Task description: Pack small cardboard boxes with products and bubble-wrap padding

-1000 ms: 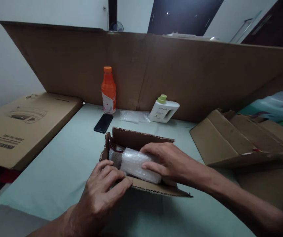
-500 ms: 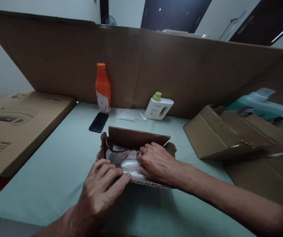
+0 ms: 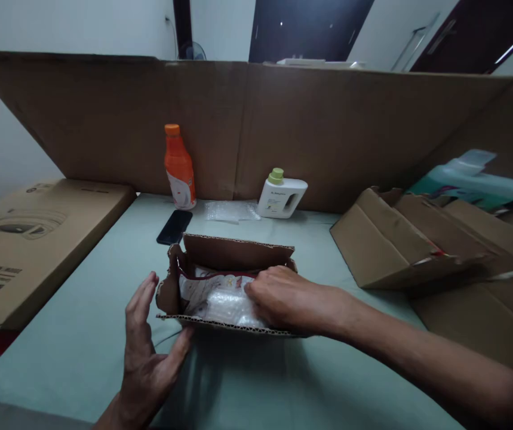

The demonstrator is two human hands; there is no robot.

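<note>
Our right hand point(image 3: 283, 298) pressed flat on the bubble-wrapped bundle point(image 3: 224, 306) inside the box point(image 3: 233, 254), gripping nothing; our left hand point(image 3: 149, 340) stood open beside its corner. Pressed harder, the unsteadied box might have slid or tipped.

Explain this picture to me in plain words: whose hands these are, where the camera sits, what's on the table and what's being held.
There is no machine here. The camera sits on a person's head and looks forward and down, so both hands are that person's own.

The right hand reaches into a small open box and presses on a bubble-wrapped bundle inside. The left hand is open beside the box's left end, thumb at its front edge, holding nothing.

On the table farther back lie a phone, an orange bottle, a bubble-wrap sheet and a white jug. A cardboard wall stands behind; flattened cartons lie right.
</note>
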